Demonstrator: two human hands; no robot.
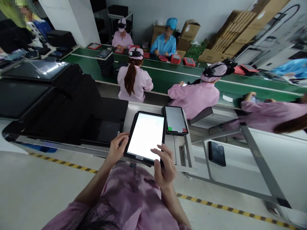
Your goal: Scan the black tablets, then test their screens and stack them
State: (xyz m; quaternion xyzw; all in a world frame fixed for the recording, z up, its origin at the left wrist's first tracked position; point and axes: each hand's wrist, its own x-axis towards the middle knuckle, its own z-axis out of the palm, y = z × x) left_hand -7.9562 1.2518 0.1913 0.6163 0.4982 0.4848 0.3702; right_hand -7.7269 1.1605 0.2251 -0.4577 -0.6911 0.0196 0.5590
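A tablet [145,134] with a bright white screen and black frame lies in front of me, over the near edge of a white table. My left hand [117,147] grips its left edge with bent fingers. Over the lower right of the screen is my right hand [165,164], its fingers apart and holding nothing. Whether a fingertip touches the glass I cannot tell. Just right of it, a second tablet [176,119] shows a grey screen with green and red patches; it tops a small pile.
Black tablets and trays [96,124] fill the left side. Beyond, co-workers in pink and blue sit along a green conveyor [158,76] with a tablet stack [105,64] and red-cased devices [176,58]. To the right, a metal-framed cart [255,153] bears a dark tablet [217,153].
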